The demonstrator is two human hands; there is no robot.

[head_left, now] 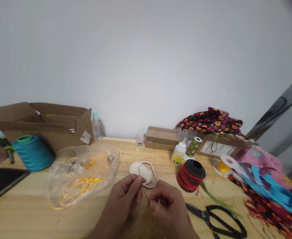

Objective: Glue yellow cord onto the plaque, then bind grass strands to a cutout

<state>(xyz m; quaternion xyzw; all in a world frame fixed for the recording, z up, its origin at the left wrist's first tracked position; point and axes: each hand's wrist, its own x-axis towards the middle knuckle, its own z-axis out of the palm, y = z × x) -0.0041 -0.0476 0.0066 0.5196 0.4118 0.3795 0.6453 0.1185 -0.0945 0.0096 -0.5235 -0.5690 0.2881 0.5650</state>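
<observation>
A thin red cord (145, 192) runs between my two hands above the wooden table. My left hand (124, 196) pinches one end between thumb and forefinger. The other end is gripped by the curled fingers of my right hand (167, 207). Just beyond my fingertips lie flat, pale cut-out pieces (146, 171) with rounded outlines, partly covered by my left hand. To the right stands a spool of red cord (190, 176) with a black core. Black-handled scissors (210, 219) lie beside my right forearm.
On the left are a clear bag of yellow cord (83, 179), a teal thread cone (33, 153), a dark phone-like slab (4, 182) and an open cardboard box (53, 129). A glue bottle (178, 153), yellow spool (225, 165), green spool (194, 146) and fabric scraps (272, 189) occupy the right.
</observation>
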